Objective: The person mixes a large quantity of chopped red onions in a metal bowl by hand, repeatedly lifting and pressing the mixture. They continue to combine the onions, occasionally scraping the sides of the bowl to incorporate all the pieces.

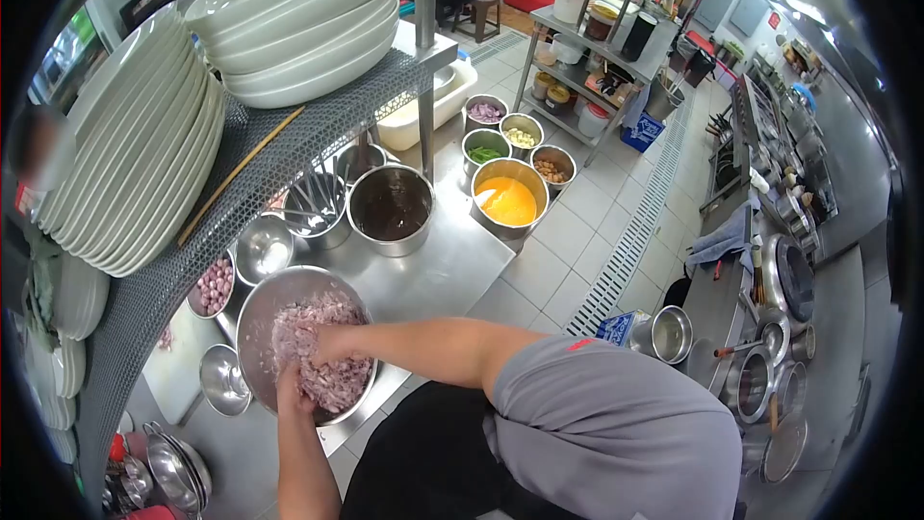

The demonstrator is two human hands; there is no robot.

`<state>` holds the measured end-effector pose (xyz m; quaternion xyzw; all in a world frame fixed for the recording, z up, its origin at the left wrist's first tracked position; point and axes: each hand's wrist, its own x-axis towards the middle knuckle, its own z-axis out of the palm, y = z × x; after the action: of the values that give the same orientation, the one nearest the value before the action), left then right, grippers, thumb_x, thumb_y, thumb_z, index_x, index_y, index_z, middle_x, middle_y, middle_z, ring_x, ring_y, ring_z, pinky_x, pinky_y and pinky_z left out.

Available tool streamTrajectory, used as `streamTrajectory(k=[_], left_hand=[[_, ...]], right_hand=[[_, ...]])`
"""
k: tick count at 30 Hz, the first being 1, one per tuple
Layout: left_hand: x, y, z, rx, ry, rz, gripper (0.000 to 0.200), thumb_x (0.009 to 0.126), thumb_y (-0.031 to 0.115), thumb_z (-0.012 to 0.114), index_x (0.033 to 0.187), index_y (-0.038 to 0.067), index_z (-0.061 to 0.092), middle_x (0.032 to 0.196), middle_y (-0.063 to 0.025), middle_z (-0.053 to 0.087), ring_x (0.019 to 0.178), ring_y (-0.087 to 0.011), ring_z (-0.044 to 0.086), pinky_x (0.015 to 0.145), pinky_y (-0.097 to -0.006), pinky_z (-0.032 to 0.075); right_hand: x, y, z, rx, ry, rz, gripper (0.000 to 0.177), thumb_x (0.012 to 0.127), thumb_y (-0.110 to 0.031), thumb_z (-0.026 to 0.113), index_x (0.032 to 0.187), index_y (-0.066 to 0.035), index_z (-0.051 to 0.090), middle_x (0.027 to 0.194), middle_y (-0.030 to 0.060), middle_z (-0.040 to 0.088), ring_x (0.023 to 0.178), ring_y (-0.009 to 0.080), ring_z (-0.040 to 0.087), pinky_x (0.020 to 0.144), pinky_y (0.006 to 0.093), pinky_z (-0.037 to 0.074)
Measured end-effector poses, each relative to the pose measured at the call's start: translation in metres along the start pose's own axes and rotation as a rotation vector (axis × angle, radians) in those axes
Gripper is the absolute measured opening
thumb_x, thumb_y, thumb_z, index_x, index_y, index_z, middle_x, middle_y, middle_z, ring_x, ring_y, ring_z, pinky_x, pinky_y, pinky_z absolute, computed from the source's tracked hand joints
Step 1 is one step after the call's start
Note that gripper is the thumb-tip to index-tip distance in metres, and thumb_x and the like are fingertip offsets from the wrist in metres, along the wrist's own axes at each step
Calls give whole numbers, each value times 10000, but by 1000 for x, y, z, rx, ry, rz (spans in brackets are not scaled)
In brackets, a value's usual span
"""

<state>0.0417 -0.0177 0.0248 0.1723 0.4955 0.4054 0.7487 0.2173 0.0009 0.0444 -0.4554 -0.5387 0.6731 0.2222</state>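
Left of centre, a smooth metal bowl held a rough, moist-looking minced mixture. The tabletop beneath was metal with a soft sheen. At upper left, glossy, ceramic-looking dishes sat on a rough-textured mesh shelf near a wooden stick. Matt cloth made up the apron and sleeve at the bottom.

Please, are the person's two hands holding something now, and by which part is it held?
It cannot be told: the left hand and right hand are in the pinkish chopped mixture inside the metal bowl, which hides any grip.
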Motion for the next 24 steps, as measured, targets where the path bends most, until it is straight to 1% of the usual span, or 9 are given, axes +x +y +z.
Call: streamTrajectory(k=[7,9,13,16,18,20,21,23,24], left_hand=[[6,1,5,296,80,349,413,871,54,439,1281,0,434,1180,-158,555,1014,-261,590,860,-405,498],[11,2,0,466,173,481,394,801,26,432,1180,-49,513,1068,-165,602,967,-258,589,828,-340,464],[14,6,-3,492,193,475,344,796,44,422,1088,-69,564,1000,-172,615,930,-240,583,809,-332,450],[26,6,-8,734,353,469,307,816,82,445,1048,-72,574,967,-186,617,900,-254,587,793,-356,456],[50,4,-29,696,327,381,288,827,112,478,1015,-84,575,941,-185,623,882,-267,592,784,-386,455],[-3,27,29,820,311,382,279,827,124,499,1002,-76,585,960,-220,631,878,-318,604,770,-424,454],[39,20,-13,1431,311,480,262,827,137,486,953,-51,618,962,-260,627,883,-361,602,756,-439,455],[79,11,-46,1067,271,381,323,802,225,482,859,-47,647,927,-275,629,866,-409,600,770,-478,449],[71,21,-39,975,264,254,381,789,265,482,868,-70,643,924,-285,625,834,-403,603,781,-488,444]], right_hand=[[21,11,15,-199,263,-4,618,744,-115,564,1317,37,386,1221,295,518,1161,366,512,954,381,436],[12,0,16,-264,346,-22,453,761,-137,534,1162,73,523,1127,291,573,1042,378,586,891,397,467],[4,-18,16,-284,297,22,420,780,-204,531,1099,68,568,1105,286,583,1043,387,582,891,404,467],[5,-20,24,-388,419,72,414,795,-251,532,1062,59,596,1061,272,606,1035,380,588,888,409,469],[22,-4,27,-496,450,-64,432,813,-298,535,1061,49,602,1045,266,613,1034,375,590,892,424,465],[48,8,16,-820,177,-65,477,838,-358,511,1093,35,601,1072,263,608,1043,390,582,899,440,460],[25,-8,19,-615,361,-60,533,828,-424,520,1083,33,616,1076,267,609,1024,401,589,892,445,464],[14,-33,18,-534,366,84,622,783,-495,561,1053,62,628,1078,290,602,1034,399,588,887,432,471],[11,-43,12,-667,212,24,612,789,-484,555,1047,65,629,1069,295,605,1043,401,582,891,424,472]])
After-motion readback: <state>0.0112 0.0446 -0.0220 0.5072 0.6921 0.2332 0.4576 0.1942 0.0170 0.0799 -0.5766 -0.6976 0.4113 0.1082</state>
